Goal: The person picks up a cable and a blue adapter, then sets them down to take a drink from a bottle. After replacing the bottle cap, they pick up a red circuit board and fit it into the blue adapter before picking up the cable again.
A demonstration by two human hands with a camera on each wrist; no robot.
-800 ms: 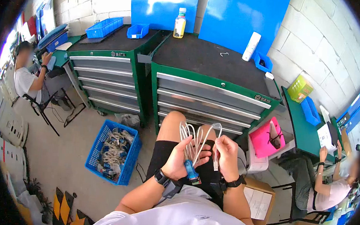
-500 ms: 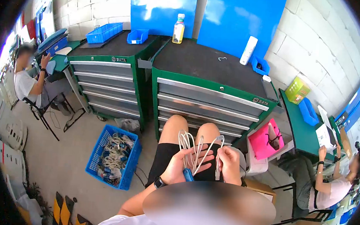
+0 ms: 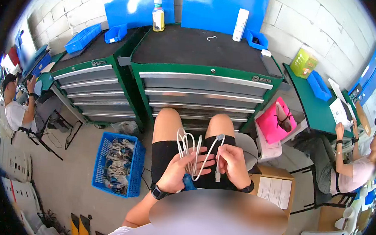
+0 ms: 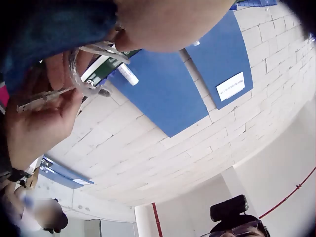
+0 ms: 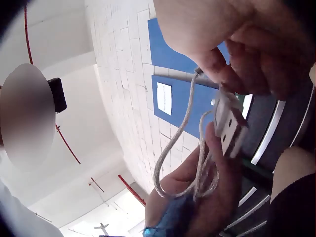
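Note:
Loops of a white USB cable (image 3: pixel 200 142) stand up out of my left hand (image 3: pixel 177 173), which is palm up with the thumb laid over the strands and the fingers stretched out behind them. The cable's blue end piece (image 5: pixel 175 217) lies in that palm, mostly hidden in the head view. My right hand (image 3: pixel 233 161) pinches the cable's other end between thumb and fingertips, with the metal USB plug (image 5: pixel 233 134) pointing down below them. A clear sleeve (image 5: pixel 223 111) shows beside the plug in the right wrist view. Both hands are over my lap, a short way apart.
On the floor to the left, a blue basket (image 3: pixel 140 166) holds many similar cables. Drawer cabinets (image 3: pixel 201 84) stand in front of my knees. At right are a pink bag (image 3: pixel 267 124), an open cardboard box (image 3: pixel 290 186) and a seated person (image 3: pixel 357 169); another person (image 3: pixel 16 111) sits far left.
The head view has swung right, so the cabinets and basket appear further left. My right hand has turned slightly at the wrist, still pinching the plug end. The left hand keeps its hold on the coil.

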